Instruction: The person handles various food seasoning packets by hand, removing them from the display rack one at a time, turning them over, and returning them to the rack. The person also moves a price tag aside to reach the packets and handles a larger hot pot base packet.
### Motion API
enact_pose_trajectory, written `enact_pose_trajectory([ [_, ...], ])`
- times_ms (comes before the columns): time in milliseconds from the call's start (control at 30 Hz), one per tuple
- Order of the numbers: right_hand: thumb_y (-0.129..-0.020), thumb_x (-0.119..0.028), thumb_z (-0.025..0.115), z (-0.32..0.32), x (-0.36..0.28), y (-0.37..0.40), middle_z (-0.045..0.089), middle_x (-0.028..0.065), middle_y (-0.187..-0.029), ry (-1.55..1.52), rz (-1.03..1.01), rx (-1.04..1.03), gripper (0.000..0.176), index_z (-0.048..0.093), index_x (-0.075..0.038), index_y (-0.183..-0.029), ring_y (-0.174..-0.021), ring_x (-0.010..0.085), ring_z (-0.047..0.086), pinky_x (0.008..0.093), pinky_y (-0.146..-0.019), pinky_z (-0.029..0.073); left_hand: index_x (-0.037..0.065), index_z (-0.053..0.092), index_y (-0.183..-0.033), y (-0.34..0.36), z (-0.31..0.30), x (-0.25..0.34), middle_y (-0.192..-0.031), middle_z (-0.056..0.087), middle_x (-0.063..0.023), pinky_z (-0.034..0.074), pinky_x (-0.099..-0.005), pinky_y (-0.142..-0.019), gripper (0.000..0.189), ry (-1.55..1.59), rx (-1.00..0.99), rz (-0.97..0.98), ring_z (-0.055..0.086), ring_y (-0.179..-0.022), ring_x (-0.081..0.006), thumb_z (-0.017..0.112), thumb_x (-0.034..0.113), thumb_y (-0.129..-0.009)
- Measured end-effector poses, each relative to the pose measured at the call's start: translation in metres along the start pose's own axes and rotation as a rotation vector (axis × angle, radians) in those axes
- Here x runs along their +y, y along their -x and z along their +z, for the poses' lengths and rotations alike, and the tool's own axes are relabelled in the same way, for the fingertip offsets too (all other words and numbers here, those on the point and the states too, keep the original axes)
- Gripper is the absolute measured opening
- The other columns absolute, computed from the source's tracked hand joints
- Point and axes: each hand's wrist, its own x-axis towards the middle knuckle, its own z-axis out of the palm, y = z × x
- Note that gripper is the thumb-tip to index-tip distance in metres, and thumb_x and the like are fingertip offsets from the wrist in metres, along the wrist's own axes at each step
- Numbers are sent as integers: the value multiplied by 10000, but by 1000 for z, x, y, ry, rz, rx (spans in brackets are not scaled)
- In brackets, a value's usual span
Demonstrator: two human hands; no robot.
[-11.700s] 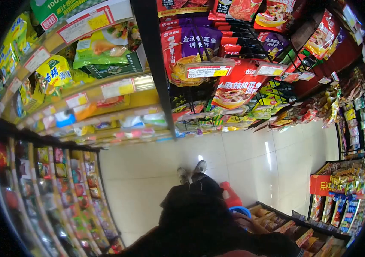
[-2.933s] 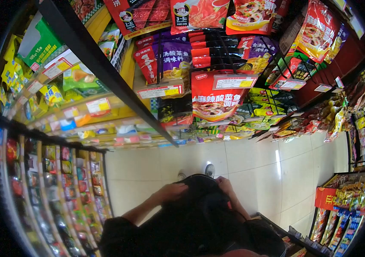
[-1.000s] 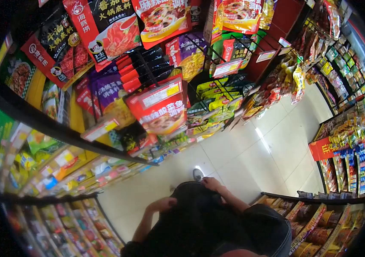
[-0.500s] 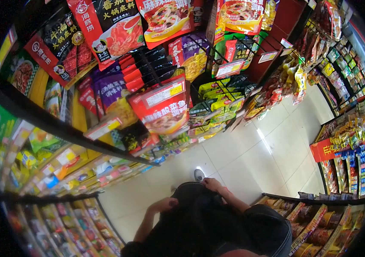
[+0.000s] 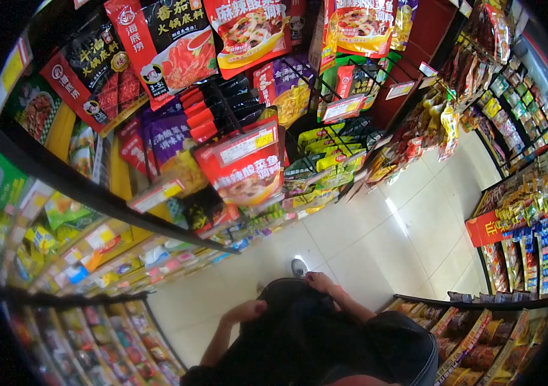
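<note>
Dark cloth (image 5: 287, 321), perhaps clothing or a bag, fills the lower middle in front of my body. My left hand (image 5: 246, 311) is at its left edge with curled fingers; whatever lies in them is hidden. On the upper right edge of the cloth, my right hand (image 5: 320, 282) is closed, seemingly gripping it. Just beyond that hand a grey shoe (image 5: 298, 267) shows on the floor. Neither hand touches the hanging packets. The closest of these is a red and white seasoning packet (image 5: 245, 168) behind a price tag (image 5: 248, 145).
Hotpot seasoning packets (image 5: 180, 55) hang on hooks ahead. A dark shelf edge (image 5: 107, 202) slants across the left. Snack shelves (image 5: 103, 334) stand lower left, more shelves (image 5: 479, 341) lower right. A red display box (image 5: 489, 226) juts out at right. Pale floor tiles (image 5: 377, 238) run between.
The view has shifted very slightly, so the upper packets sit a little lower in the picture. Both hands stay in nearly the same places.
</note>
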Motion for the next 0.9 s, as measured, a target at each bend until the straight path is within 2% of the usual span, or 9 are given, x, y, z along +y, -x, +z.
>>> enact_pose_trajectory([
  [67,-922,-324,562,9,12,-6,697,201,-980,-3,-12,17,304,672,-61,-1028,-939,380,663,457,-841,505,50,605,-974,7,-5,21,-869,630,-55,469,-352,-766,219,-70,10,9,557,-844,-177,569,22,-761],
  [167,-931,-320,559,10,14,-7,697,200,-982,-3,3,1,302,673,-54,-1020,-944,373,666,455,-849,506,48,618,-1003,5,-6,21,-913,657,-90,479,-376,-792,241,-138,-7,0,592,-874,-216,582,36,-766],
  [367,-972,-357,514,12,17,-9,691,211,-994,38,-24,3,352,664,-43,-1022,-963,391,657,464,-863,510,46,637,-1069,3,-11,38,-1009,679,-151,498,-417,-850,293,-279,-78,-150,635,-958,-297,603,69,-780],
  [567,-979,-367,504,12,14,-8,687,216,-997,36,-22,-10,364,658,-41,-1025,-970,405,647,480,-864,505,45,630,-1046,2,-14,36,-982,672,-158,502,-426,-822,269,-313,-109,-106,635,-929,-301,596,85,-782],
  [767,-969,-367,526,8,9,-3,685,221,-995,19,-46,24,348,671,-54,-1020,-973,413,642,489,-855,502,48,608,-965,1,-18,45,-872,647,-145,487,-433,-751,189,-346,-161,-84,614,-832,-291,594,90,-782],
  [867,-965,-363,532,8,11,-5,684,224,-994,19,-35,21,338,675,-63,-1024,-976,418,639,492,-854,501,46,624,-1072,3,-23,61,-975,655,-186,485,-467,-835,207,-363,-220,-118,626,-942,-334,535,104,-894],
  [900,-965,-361,531,7,10,-5,684,225,-997,21,-28,17,338,675,-62,-1024,-980,418,638,492,-856,500,51,617,-1028,2,-22,57,-933,648,-165,484,-449,-800,190,-349,-201,-102,617,-898,-309,555,104,-856],
])
